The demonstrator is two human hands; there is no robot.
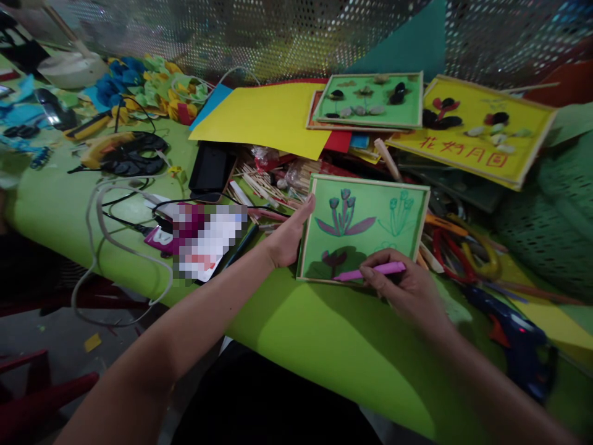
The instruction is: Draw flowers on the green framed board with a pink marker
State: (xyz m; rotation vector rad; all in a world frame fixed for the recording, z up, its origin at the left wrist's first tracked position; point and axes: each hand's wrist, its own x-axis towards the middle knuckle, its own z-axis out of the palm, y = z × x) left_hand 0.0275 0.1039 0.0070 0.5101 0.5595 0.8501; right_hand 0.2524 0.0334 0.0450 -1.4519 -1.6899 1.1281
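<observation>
A green framed picture (370, 238) with light wooden strips round its edge leans up in front of me. Drawn on it are tulip-like flowers, some filled in pink, others only outlined. My left hand (291, 238) grips its left edge, thumb along the frame and the other fingers largely hidden. My right hand (403, 284) is closed round a pink marker (370, 271), whose tip meets the board by the lower left flower. Shadow from the hand falls across the lower part of the drawing.
Behind stand a green pebble picture (368, 102), a yellow pebble picture (472, 133) and yellow card (259, 117). Right are scissors (456, 253), a glue gun (514, 340) and a green basket (551, 204). Left lie sticks (264, 185), a dark phone (212, 170) and a looped cable (88, 259).
</observation>
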